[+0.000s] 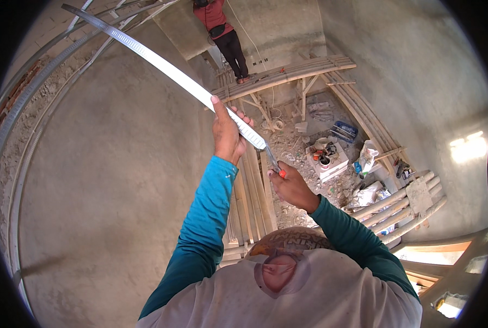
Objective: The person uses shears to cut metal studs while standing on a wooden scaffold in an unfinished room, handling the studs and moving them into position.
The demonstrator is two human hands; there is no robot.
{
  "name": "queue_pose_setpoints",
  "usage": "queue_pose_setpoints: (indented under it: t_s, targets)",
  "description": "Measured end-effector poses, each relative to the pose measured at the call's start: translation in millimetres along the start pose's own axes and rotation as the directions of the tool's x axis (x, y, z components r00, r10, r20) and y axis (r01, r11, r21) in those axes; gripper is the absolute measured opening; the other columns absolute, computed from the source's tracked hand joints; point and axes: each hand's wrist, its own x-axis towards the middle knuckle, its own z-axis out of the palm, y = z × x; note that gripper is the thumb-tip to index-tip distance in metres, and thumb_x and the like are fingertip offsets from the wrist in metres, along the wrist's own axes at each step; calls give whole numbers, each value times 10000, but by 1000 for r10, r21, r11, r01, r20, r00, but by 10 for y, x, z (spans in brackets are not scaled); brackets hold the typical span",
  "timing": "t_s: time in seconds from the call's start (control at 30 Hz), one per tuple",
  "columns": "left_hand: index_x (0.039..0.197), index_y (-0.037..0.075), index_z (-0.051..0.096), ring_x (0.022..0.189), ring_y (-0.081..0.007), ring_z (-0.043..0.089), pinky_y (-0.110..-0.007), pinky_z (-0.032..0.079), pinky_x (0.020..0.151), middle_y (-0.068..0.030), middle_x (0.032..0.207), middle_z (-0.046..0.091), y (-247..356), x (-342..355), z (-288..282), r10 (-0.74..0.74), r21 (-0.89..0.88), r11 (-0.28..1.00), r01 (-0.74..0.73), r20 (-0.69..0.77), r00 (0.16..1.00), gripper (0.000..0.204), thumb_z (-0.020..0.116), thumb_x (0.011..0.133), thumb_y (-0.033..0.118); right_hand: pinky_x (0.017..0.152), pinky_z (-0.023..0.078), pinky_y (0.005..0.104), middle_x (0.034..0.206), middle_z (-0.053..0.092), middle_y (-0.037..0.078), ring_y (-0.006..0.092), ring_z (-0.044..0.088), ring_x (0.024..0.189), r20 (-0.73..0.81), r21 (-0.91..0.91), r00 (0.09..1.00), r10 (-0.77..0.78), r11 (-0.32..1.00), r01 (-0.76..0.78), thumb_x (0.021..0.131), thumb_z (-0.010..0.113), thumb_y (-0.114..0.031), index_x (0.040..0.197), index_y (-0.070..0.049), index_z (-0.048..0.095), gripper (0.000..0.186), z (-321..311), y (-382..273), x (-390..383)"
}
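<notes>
A long, slotted metal channel strip slants from the upper left down to the middle of the view, its near end pale and bright. My left hand is closed around it close to that end, thumb along the top face. In my right hand is a pair of metal snips with an orange-red handle part. The jaws touch or overlap the strip's near end; whether they bite into it cannot be made out. Fingers wrap the handles and hide most of them.
A person stands on a raised bamboo scaffold at the back. Below lie rubble, a white box bearing tools and a blue crate. Bamboo poles run at the right. Metal ceiling framing curves along the left wall.
</notes>
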Motion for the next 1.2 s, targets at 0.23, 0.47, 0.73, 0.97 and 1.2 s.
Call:
queue_pose_setpoints:
  t_s: [0.23, 0.47, 0.73, 0.97, 1.2]
  targets:
    - [905, 101, 484, 635, -178, 558, -369, 568, 638, -34, 734, 507, -1, 37, 4, 19, 14, 1000, -19, 4, 1000, 683, 517, 921, 782, 723, 469, 426, 779, 560, 190, 301, 550, 725, -46, -15, 999, -21, 1000, 21, 1036, 588, -260, 1028, 24, 574, 285, 8, -108, 18]
    - [904, 102, 490, 626, -170, 558, -359, 568, 629, -31, 723, 507, -12, 40, 11, 17, -2, 1000, -17, -14, 1000, 682, 520, 919, 783, 699, 459, 439, 752, 532, 194, 301, 534, 701, -86, -33, 996, -26, 999, 23, 1045, 585, -286, 963, 18, 544, 318, 71, -68, 14]
    - [906, 101, 491, 598, -180, 528, -369, 545, 620, -37, 707, 505, -32, 55, -69, 3, -20, 1000, -3, -24, 1000, 685, 505, 925, 786, 654, 444, 418, 715, 480, 170, 245, 477, 658, -44, -35, 997, -56, 998, 55, 1043, 602, -284, 938, 11, 521, 324, 44, 7, 6]
    - [891, 108, 485, 565, -176, 495, -344, 491, 567, -39, 678, 478, -13, 47, -258, 24, -108, 994, -21, 30, 999, 720, 461, 914, 827, 642, 469, 351, 741, 540, 105, 160, 556, 682, 240, 217, 970, -35, 976, -18, 1052, 594, -271, 1034, -13, 573, 260, -208, 79, -138]
    - [807, 124, 482, 487, -135, 389, -292, 388, 476, -17, 652, 417, 41, -52, -552, -9, -220, 972, 81, 312, 950, 809, 341, 865, 919, 627, 473, 390, 671, 548, 124, 208, 581, 646, 362, -132, 931, -42, 987, 96, 1041, 607, -276, 982, -14, 603, 268, -302, -89, 9]
